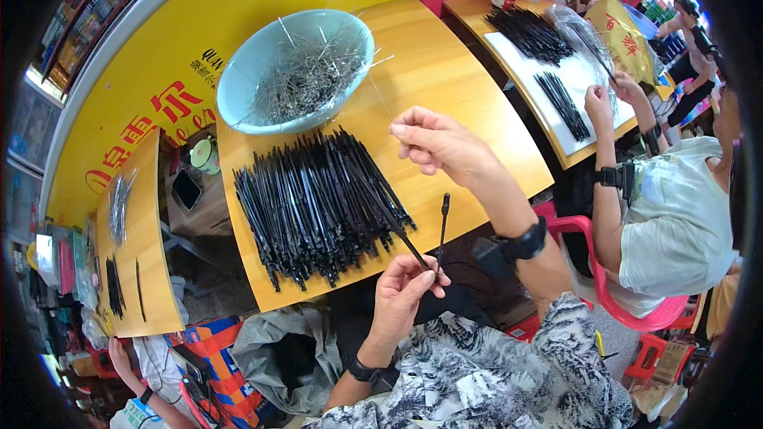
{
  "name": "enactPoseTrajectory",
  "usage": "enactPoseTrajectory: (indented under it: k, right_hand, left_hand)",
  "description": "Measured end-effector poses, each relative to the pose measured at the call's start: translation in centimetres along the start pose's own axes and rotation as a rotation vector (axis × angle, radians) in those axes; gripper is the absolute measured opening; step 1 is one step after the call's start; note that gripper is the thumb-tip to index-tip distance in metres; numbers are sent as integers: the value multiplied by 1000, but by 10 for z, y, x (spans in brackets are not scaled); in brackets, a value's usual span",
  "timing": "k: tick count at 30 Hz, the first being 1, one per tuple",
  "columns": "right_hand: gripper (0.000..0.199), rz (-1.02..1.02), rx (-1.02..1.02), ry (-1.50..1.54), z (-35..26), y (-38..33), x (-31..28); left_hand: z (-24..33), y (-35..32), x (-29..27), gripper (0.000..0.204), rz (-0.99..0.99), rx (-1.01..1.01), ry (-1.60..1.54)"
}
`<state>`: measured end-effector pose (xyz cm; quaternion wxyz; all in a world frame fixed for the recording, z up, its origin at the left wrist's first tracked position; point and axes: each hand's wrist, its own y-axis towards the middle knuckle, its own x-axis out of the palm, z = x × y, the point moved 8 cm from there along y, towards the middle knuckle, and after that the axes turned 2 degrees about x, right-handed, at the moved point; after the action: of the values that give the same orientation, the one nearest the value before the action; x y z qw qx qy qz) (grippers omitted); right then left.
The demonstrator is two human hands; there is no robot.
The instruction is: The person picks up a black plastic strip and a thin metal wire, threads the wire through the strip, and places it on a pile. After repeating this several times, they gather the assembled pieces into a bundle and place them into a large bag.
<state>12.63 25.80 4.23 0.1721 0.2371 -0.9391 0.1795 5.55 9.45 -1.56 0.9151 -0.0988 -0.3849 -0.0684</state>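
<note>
1. Wooden tabletop (pixel 477 111), curved edge, is being used as the work surface, with more tables of the kind beyond it.
2. Left hand (pixel 405 290), nearest the body, is being kept closed around the lower end of a thin black stick (pixel 442 230), just off the table's near edge.
3. Stick's long axis is being held almost upright, knobbed end pointing up and away; a second stick seems to be slanting from the same grip toward the pile, though this cannot be told for sure.
4. Right hand (pixel 437 143) is being raised above the table, fingertips pinched; a fine wire may be caught there, too thin to confirm.
5. Step judged in hand: a wire is being brought to the stick. The next move is judged to call for fine alignment at the knobbed tip.
6. Pile of black sticks (pixel 318 206) is being kept mid-table, lying roughly parallel.
7. Pale blue bowl (pixel 294 71) of wires is being kept behind it.
8. Co-worker (pixel 675 214) is being seated far right.
</note>
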Motion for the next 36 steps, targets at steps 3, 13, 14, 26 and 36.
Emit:
enactPoseTrajectory:
  k: [3, 13, 14, 26, 36]
  right_hand:
    - [16, 103, -133, -140, -2, -5, 1]
    - [16, 134, -84, -181, 33, -50, -19]
    - [16, 124, -52, -179, 42, -52, -18]
    - [11, 233, -232, 122, 60, -113, -8]
    - [10, 231, -148, 207, 75, -115, -13]
  left_hand:
    - [-4, -5, 3, 13, 17, -23, 49]
    - [-1, -5, -1, 18, 59, 34, 149]
    - [1, -5, -4, 19, 77, 41, 166]
    - [9, 7, 5, 26, 71, 77, 93]
    - [7, 1, 10, 32, 24, 97, 96]
